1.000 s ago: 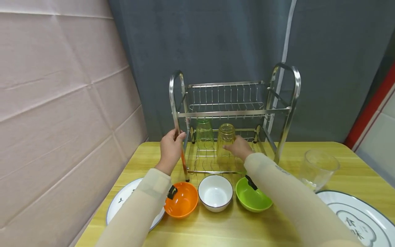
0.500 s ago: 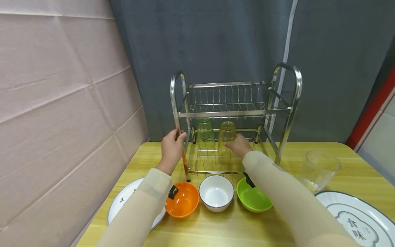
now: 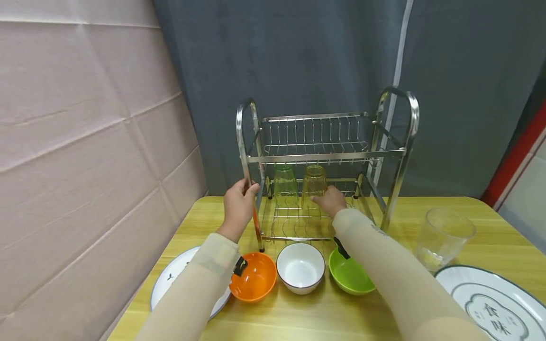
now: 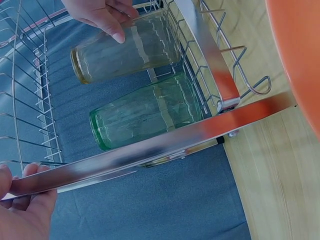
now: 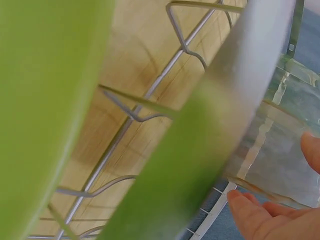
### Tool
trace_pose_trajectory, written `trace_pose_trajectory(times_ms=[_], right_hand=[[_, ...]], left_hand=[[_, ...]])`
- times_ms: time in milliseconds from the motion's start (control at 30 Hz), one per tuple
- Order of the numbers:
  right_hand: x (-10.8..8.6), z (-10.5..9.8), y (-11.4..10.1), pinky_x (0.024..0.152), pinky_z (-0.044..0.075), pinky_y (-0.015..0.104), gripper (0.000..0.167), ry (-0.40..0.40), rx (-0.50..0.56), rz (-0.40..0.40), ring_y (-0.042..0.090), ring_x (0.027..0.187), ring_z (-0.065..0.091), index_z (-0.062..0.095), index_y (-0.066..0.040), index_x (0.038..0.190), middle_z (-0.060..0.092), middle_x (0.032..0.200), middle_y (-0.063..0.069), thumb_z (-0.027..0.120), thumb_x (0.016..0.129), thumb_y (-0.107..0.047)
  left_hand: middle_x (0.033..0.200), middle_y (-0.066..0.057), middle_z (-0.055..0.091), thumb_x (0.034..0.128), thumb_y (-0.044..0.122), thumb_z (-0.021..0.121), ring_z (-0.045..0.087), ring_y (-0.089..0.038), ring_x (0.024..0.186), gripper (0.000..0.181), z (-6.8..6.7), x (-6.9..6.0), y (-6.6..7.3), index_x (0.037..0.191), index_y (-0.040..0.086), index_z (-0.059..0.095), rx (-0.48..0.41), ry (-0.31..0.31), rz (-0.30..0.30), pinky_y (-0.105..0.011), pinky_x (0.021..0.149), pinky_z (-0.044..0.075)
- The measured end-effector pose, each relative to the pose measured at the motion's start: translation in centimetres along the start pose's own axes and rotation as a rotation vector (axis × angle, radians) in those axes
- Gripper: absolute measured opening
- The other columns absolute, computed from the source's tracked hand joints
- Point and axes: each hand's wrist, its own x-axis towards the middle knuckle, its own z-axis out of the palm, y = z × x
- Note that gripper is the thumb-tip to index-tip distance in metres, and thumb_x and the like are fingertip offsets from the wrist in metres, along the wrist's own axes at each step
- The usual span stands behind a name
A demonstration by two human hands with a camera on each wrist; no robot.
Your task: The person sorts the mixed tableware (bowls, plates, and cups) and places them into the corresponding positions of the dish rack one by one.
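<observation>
My left hand [image 3: 238,208] grips the left front post of the metal dish rack [image 3: 324,156], its fingers wrapped around the bar in the left wrist view. On the rack's lower tier, my right hand [image 3: 333,201] holds a yellow glass [image 3: 314,182], thumb on the near side and fingers on the right. The glass stands with its narrower end up. Just left of it, a green glass [image 3: 285,184] stands the same way up. In the left wrist view the yellow glass [image 4: 125,50] and green glass [image 4: 145,112] lie side by side, slightly apart.
In front of the rack sit an orange bowl [image 3: 254,277], a white bowl [image 3: 300,268] and a green bowl [image 3: 350,273]. A white plate [image 3: 170,274] lies left, partly under my sleeve. Rightward are a clear glass [image 3: 443,239] and a large patterned plate [image 3: 496,308].
The yellow glass has shifted slightly backward on the lower tier with my right hand around it, nearly level with the green glass. My left hand stays on the post.
</observation>
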Motion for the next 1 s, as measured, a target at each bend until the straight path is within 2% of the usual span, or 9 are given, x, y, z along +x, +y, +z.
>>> trace_pose_trajectory(times_ms=[333,633,733,1000], right_hand=[[0.7,0.6,-0.3,0.097,0.044,0.053,0.063,0.058,-0.030,-0.020,0.046,0.116,0.053,0.042,0.015,0.130,0.054,0.124,0.031,0.061,0.095,-0.034],[1.1,0.7,-0.5,0.101,0.042,0.053,0.071,0.048,-0.033,0.003,0.048,0.122,0.047,0.033,0.018,0.137,0.047,0.132,0.035,0.058,0.097,-0.036],[1.3,0.8,-0.4,0.099,0.043,0.053,0.070,0.061,-0.026,0.013,0.047,0.120,0.049,0.036,0.018,0.134,0.049,0.129,0.034,0.059,0.096,-0.036],[1.8,1.0,-0.3,0.101,0.041,0.052,0.067,0.076,-0.039,0.034,0.047,0.122,0.046,0.036,0.018,0.136,0.045,0.133,0.036,0.057,0.097,-0.033]], left_hand=[[0.104,-0.013,0.069,0.0977,0.022,0.058,0.057,-0.026,0.083,0.022,0.2,0.0,-0.2,0.108,0.004,0.066,-0.014,0.002,-0.016,-0.036,0.070,0.048],[0.104,-0.012,0.069,0.0982,0.021,0.057,0.058,-0.025,0.084,0.021,0.3,0.1,-0.3,0.108,0.004,0.065,-0.033,0.002,-0.026,-0.036,0.071,0.049],[0.103,-0.012,0.068,0.0981,0.021,0.057,0.056,-0.025,0.082,0.021,0.3,0.1,-0.2,0.107,0.004,0.065,-0.036,0.002,-0.033,-0.035,0.070,0.048],[0.102,-0.013,0.068,0.0970,0.024,0.058,0.057,-0.025,0.082,0.023,0.3,-0.1,0.0,0.107,0.005,0.066,-0.011,0.005,-0.025,-0.036,0.071,0.049]])
